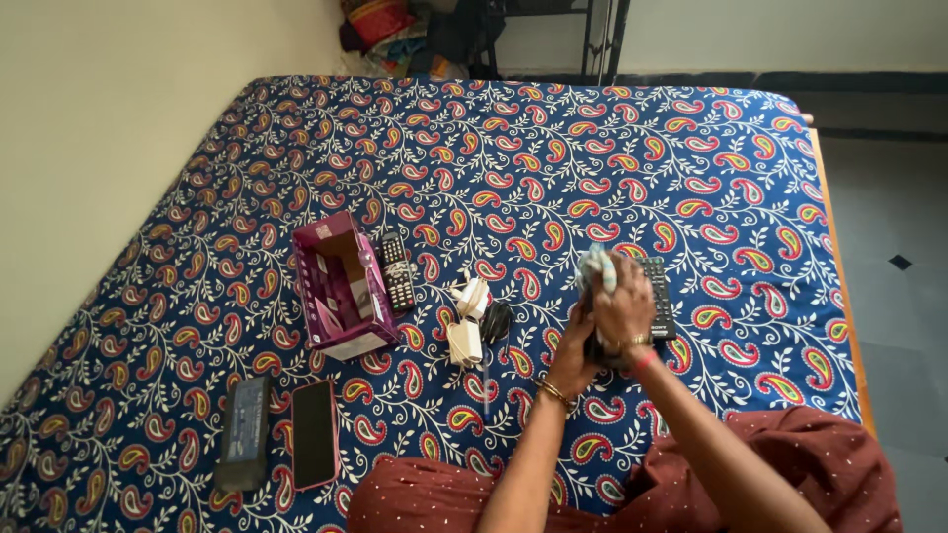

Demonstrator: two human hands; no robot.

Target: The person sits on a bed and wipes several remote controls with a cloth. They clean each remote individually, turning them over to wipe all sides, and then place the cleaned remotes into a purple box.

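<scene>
You are sitting at the edge of a bed covered in a dark blue paisley-printed sheet (612, 158), holding both hands together over its right part. Your right hand (624, 301) is curling its fingers closed around a crumpled pale blue-grey cloth (595, 266), pressing it against a black rectangular device (656, 296) resting on the sheet. Your left hand (573, 357) is gripping that device's near end from below, fingers wrapped shut. Just left of your hands are lying white plug adapters with cables (468, 321), then a small black remote control (396, 270) and an open purple cardboard box (341, 286).
</scene>
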